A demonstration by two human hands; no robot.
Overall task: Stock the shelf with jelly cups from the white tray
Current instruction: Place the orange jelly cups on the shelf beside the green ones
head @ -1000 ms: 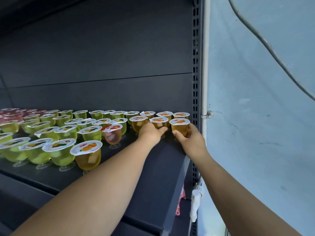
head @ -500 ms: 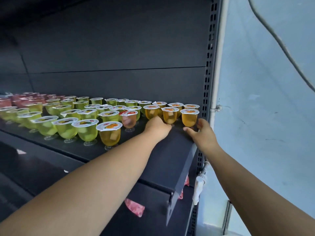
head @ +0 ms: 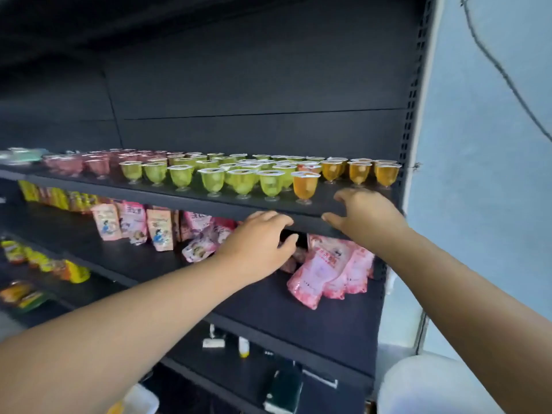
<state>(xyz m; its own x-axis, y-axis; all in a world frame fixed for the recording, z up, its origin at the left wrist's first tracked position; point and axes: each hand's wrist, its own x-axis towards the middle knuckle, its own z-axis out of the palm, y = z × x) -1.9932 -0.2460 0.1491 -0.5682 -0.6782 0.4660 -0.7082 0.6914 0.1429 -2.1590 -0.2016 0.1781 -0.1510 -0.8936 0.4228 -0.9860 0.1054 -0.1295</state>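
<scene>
At the front edge of the shelf, both hands are being held empty and loose-fingered, the right hand nearer the orange jelly cups standing upright just beyond it, the left hand lower; no white tray is being shown.

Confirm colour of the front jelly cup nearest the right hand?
Orange-amber jelly cup with a white lid; head view shows it clearly.

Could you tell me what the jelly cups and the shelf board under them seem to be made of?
Jelly cups: clear, glossy plastic by the look, since the coloured jelly shows through; thin white film lids. Shelf board: probably painted metal, matt black, with a thin flat edge; the blur leaves this open.
</scene>
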